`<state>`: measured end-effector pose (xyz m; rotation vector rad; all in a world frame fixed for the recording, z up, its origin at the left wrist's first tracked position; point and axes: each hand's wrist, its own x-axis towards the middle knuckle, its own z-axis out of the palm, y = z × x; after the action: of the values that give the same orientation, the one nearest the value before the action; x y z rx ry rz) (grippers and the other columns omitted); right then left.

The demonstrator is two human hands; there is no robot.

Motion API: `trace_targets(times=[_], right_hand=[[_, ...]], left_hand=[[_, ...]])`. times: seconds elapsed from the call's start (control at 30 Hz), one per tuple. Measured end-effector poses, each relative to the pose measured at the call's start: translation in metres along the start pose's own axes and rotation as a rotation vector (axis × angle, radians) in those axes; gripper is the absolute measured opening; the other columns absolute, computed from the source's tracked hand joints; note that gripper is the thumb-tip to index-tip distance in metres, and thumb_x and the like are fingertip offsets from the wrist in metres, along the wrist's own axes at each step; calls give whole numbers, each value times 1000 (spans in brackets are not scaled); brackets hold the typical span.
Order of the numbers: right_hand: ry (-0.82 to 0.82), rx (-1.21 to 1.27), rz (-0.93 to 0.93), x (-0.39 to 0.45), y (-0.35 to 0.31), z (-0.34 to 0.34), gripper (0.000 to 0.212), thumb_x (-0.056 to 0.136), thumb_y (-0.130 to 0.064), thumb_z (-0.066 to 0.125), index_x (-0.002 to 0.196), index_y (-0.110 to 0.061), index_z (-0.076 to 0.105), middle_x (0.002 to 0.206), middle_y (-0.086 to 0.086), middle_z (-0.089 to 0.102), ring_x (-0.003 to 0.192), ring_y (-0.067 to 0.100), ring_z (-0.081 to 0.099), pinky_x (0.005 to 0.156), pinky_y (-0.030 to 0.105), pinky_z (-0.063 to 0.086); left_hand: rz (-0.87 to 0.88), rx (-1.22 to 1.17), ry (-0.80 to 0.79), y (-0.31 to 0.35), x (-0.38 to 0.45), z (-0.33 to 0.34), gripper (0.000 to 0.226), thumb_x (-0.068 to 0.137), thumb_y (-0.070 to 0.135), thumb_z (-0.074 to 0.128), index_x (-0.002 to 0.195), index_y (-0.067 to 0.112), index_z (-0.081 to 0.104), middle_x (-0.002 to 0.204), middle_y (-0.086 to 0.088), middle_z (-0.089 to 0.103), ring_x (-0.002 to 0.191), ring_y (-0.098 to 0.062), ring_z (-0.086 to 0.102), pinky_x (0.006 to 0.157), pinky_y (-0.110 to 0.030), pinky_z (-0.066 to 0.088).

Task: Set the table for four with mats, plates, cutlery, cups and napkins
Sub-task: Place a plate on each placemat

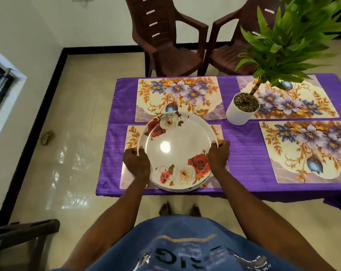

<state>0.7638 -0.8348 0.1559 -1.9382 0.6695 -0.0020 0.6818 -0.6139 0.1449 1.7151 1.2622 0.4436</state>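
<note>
A white plate with red and cream roses (175,147) hangs over the near-left floral mat (133,133). My left hand (137,162) grips its left rim and my right hand (218,153) grips its right rim. Another plate edge shows just beneath its lower rim, so it may be a stack. Three other floral mats lie on the purple tablecloth (244,153): the far-left mat (177,94), the far-right mat (294,100) and the near-right mat (310,151). All three are bare of dishes.
A white pot with a leafy green plant (242,108) stands mid-table, overlapping the far-right mat. Two brown plastic chairs (165,45) stand beyond the table. Another brown chair (19,237) is at my lower left. A crumpled scrap (47,136) lies on the tiled floor.
</note>
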Motion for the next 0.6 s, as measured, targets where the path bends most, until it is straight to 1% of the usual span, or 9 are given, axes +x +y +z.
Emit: trace_targets(times=[0.07, 0.1, 0.23, 0.3, 0.37, 0.4, 0.5, 0.53, 0.6], right_hand=[[-6, -8, -19, -3, -4, -4, 23, 101, -18, 49, 119, -6, 43, 100, 7, 56, 84, 21, 55, 61, 25, 43], [2, -17, -31, -4, -5, -7, 24, 102, -19, 48, 121, -6, 42, 101, 8, 56, 84, 21, 55, 59, 24, 42], [75, -25, -37, -3, 2, -28, 24, 103, -19, 43, 124, -7, 47, 109, 16, 63, 87, 25, 58, 68, 30, 41], [105, -20, -38, 0, 9, -44, 27, 104, -20, 41, 127, -8, 49, 110, 16, 63, 86, 23, 55, 68, 31, 41], [137, -1, -43, 5, 15, -64, 28, 104, -21, 41, 128, -9, 49, 106, 11, 61, 84, 19, 53, 67, 30, 41], [153, 6, -46, 8, 16, -74, 27, 104, -21, 41, 127, -9, 49, 104, 8, 59, 84, 18, 52, 66, 29, 41], [189, 32, -38, 24, 23, -104, 25, 104, -20, 41, 125, -9, 50, 103, 3, 56, 87, 18, 54, 58, 23, 40], [199, 55, -23, 31, 26, -116, 25, 104, -21, 42, 125, -10, 51, 105, 4, 58, 90, 20, 58, 60, 22, 42], [222, 79, 17, 50, 35, -142, 28, 103, -23, 42, 126, -11, 52, 113, 10, 63, 100, 29, 62, 72, 27, 46]], left_hand=[[-6, -60, -51, 8, -5, -1, 39, 95, 37, 60, 122, 13, 47, 116, -7, 62, 101, -20, 61, 91, -39, 52], [1, -70, -70, 12, -7, -1, 39, 96, 37, 58, 124, 14, 43, 116, -7, 62, 101, -22, 62, 89, -40, 53], [66, -23, -183, 23, -21, 7, 41, 99, 37, 52, 132, 18, 39, 122, -7, 63, 106, -27, 63, 94, -48, 52], [146, 6, -230, 31, -33, 15, 40, 100, 37, 48, 135, 18, 42, 125, -4, 61, 111, -26, 61, 99, -47, 49], [250, 35, -254, 37, -50, 25, 41, 102, 35, 45, 138, 18, 44, 128, 2, 57, 116, -19, 55, 104, -41, 41], [287, 42, -259, 40, -60, 30, 40, 102, 32, 44, 139, 16, 44, 128, 3, 55, 117, -17, 52, 104, -38, 39], [299, 51, -274, 45, -88, 50, 35, 104, 29, 41, 134, 12, 47, 122, -12, 62, 113, -31, 59, 92, -41, 46], [291, 55, -279, 48, -101, 58, 34, 104, 30, 40, 131, 11, 47, 117, -15, 64, 108, -36, 61, 87, -42, 48], [314, 55, -281, 53, -130, 80, 34, 104, 30, 39, 131, 10, 46, 112, -18, 66, 101, -37, 62, 80, -38, 46]])
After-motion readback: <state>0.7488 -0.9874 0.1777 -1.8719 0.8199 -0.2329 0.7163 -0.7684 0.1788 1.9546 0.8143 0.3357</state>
